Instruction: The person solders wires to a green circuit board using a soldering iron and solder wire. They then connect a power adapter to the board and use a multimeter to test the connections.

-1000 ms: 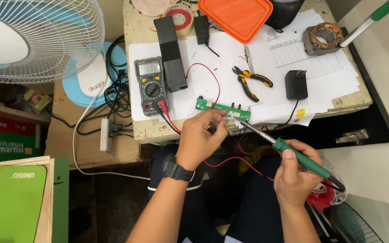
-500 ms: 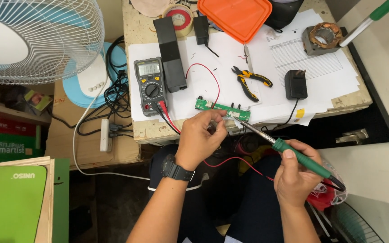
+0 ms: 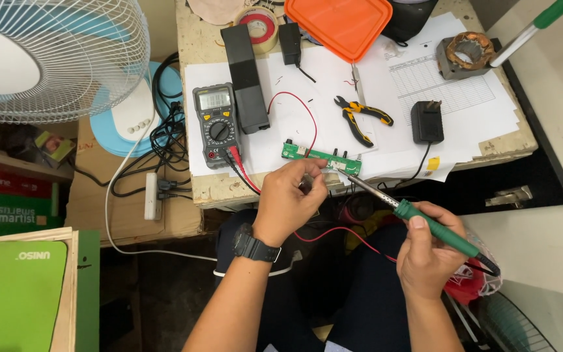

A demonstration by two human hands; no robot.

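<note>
Soldering at the counter edge
Right hand (image 3: 428, 251) clenches the green-handled soldering iron (image 3: 425, 221); left hand (image 3: 288, 195) pinches something small I cannot tell, at 9 o'clock of the light, stiff, fragile narrow green circuit board (image 3: 320, 158), best held by its edges.

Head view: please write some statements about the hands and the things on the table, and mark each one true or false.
1. The right hand holds a green-handled soldering iron. True.
2. The iron's tip is at the green circuit board. True.
3. The multimeter lies right of the pliers. False: it lies left of them.
4. The left hand is bare at the wrist. False: it wears a black watch.
</note>
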